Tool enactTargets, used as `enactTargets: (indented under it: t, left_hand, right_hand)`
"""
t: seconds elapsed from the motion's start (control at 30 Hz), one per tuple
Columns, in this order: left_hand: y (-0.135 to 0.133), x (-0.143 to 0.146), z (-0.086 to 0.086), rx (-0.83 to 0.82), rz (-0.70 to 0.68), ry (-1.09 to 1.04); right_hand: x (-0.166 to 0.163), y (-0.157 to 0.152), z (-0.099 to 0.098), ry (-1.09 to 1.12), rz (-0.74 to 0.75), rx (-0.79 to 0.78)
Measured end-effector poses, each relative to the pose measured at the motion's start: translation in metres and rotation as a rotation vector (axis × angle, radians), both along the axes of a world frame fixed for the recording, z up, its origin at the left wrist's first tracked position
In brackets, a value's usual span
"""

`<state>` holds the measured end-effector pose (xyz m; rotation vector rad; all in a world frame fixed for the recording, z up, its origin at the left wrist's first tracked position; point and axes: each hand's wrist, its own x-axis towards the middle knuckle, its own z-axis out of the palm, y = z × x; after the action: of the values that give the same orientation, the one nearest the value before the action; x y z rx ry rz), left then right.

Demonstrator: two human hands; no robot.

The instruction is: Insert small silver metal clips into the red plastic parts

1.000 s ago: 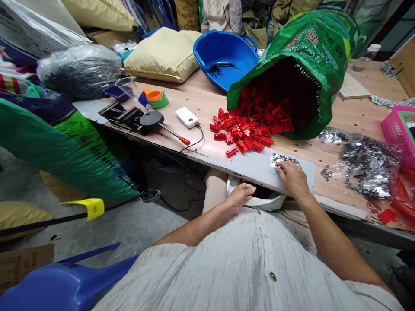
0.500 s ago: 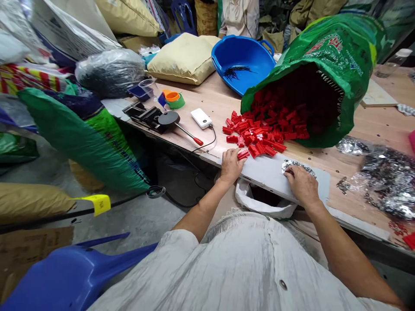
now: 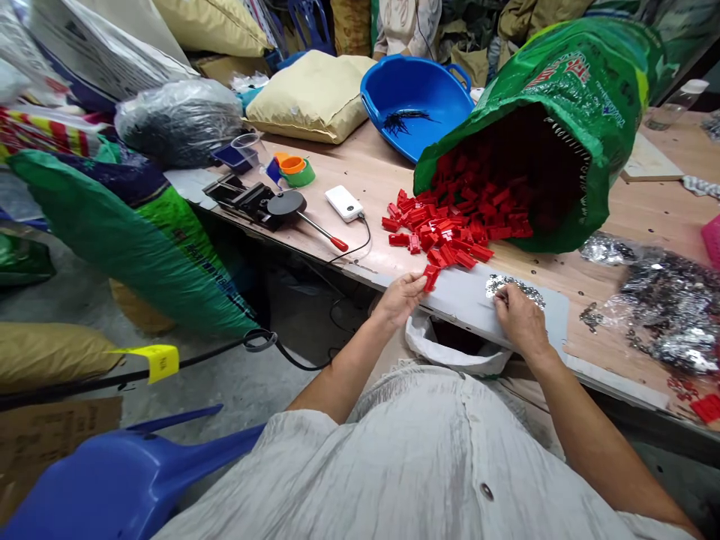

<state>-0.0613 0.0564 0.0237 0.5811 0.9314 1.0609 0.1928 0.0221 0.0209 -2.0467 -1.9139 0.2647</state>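
My left hand (image 3: 400, 298) pinches a small red plastic part (image 3: 431, 277) between thumb and fingers, just above the front edge of the table. Beyond it lies a heap of similar red plastic parts (image 3: 450, 234), spilling from the mouth of a green sack (image 3: 568, 86). My right hand (image 3: 523, 321) is at a small pile of shiny metal pieces (image 3: 513, 285) on a grey board (image 3: 461, 294). Its thumb and forefinger are pressed together; what they hold, if anything, is too small to make out.
A lever tool (image 3: 286, 204) with a red-tipped handle and a white power bank (image 3: 344, 203) with a cable lie left. Behind stands a blue basin (image 3: 419, 90). Bagged metal pieces (image 3: 675, 315) are right; a white bag (image 3: 450, 352) hangs open below the edge.
My left hand has lifted a red plastic part off the front of the heap and turned it upright, towards me. My right hand stays at the metal pieces, its fingertips drawn together.
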Motion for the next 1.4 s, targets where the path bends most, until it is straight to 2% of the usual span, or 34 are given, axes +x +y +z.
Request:
enactTargets:
  t: [0.07, 0.13, 0.3, 0.53, 0.77, 1.17, 1.4]
  left_hand:
    - [-0.011, 0.007, 0.007, -0.148, -0.068, -0.176]
    - [-0.019, 0.013, 0.012, -0.219, -0.107, -0.269]
    - [-0.032, 0.026, 0.022, -0.253, -0.204, -0.375]
    - [-0.047, 0.042, 0.022, -0.319, -0.249, -0.406]
    - [-0.056, 0.054, 0.022, -0.303, -0.282, -0.413]
    - [-0.057, 0.057, 0.020, -0.335, -0.325, -0.424]
    - [-0.055, 0.056, 0.019, -0.396, -0.312, -0.457]
  right_hand:
    - [0.003, -0.001, -0.001, 0.065, -0.014, 0.007]
    - [0.006, -0.003, -0.002, 0.183, 0.010, 0.033]
    - [0.010, -0.008, 0.002, 0.556, 0.031, 0.017]
    - [-0.009, -0.015, 0.020, 0.935, 0.111, -0.039]
    - [-0.024, -0.022, 0.026, 0.821, 0.154, -0.003]
    - [-0.021, -0.025, 0.020, 0.783, 0.122, -0.029]
    - [-0.014, -0.027, 0.021, 0.719, 0.182, -0.067]
